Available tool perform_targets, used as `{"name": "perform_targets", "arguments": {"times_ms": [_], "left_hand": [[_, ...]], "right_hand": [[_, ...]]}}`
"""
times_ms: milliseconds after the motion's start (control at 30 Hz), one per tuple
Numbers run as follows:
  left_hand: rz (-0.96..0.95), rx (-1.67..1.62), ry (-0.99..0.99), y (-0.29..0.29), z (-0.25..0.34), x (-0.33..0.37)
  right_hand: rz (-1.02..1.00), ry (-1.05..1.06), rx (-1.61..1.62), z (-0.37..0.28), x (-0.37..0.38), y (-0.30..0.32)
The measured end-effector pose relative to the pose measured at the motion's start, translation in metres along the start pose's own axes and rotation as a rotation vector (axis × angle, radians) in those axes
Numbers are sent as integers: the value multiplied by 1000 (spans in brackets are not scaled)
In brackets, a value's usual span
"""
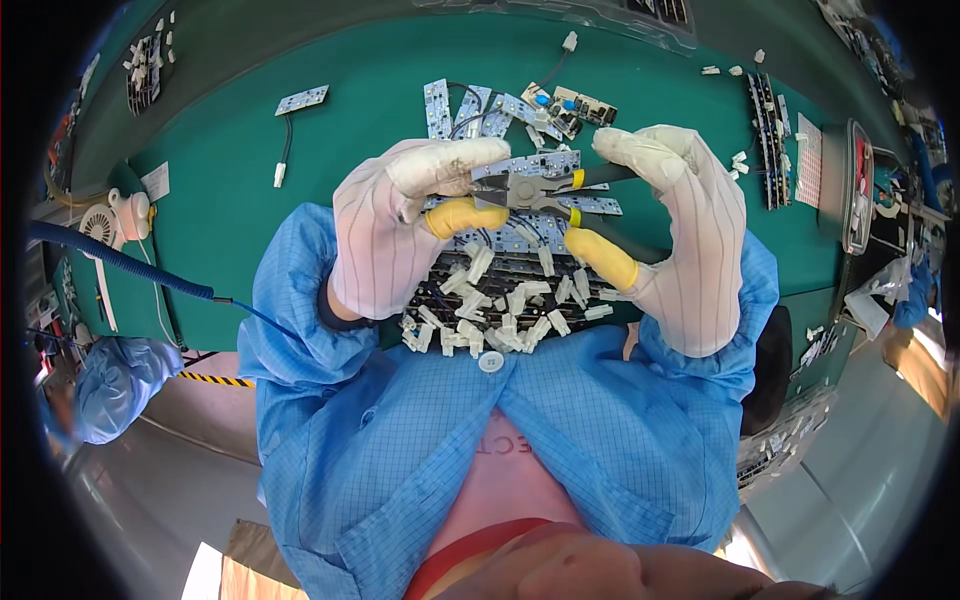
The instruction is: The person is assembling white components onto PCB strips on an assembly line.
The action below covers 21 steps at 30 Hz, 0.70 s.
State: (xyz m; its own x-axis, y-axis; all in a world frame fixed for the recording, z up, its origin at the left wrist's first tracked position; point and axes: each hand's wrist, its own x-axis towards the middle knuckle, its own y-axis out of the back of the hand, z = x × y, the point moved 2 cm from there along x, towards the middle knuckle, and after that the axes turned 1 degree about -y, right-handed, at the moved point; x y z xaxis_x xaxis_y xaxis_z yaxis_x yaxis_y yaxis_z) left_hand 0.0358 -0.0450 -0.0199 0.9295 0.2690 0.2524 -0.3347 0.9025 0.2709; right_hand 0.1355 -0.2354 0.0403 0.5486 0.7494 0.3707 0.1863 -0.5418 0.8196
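Both my hands wear white striped gloves, with a yellow finger cot on each thumb. Between the fingers and thumb of my right hand [685, 235] are the spread dark handles of a pair of cutting pliers [525, 190], whose jaws point left. My left hand [400, 210] curls around the jaw tips, its thumb below and forefinger above; what it pinches there is hidden. Under the pliers lie several narrow white circuit boards [595, 205] with dark wires. Closer to me, white plastic connectors [510, 310] are heaped over dark board strips.
More circuit boards [437, 108] lie beyond my hands, beside brownish boards with blue parts [570, 108]. One wired board [302, 99] sits apart at left on the green mat [230, 140]. A small white fan [128, 215] and blue coiled cord [130, 262] are left; dark strips [768, 140] lie right.
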Motion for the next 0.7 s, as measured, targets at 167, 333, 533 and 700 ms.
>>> {"name": "perform_targets", "arguments": {"times_ms": [167,333,533,700], "left_hand": [[-11,47,6,1,3,2],[-43,68,21,1,3,3],[104,-474,-22,6,3,-1],[125,-384,-86,7,2,-9]], "right_hand": [[28,20,17,3,1,-4],[-2,-111,185,10,1,-7],[205,-235,59,10,-16,2],[261,-172,46,6,-28,-8]]}}
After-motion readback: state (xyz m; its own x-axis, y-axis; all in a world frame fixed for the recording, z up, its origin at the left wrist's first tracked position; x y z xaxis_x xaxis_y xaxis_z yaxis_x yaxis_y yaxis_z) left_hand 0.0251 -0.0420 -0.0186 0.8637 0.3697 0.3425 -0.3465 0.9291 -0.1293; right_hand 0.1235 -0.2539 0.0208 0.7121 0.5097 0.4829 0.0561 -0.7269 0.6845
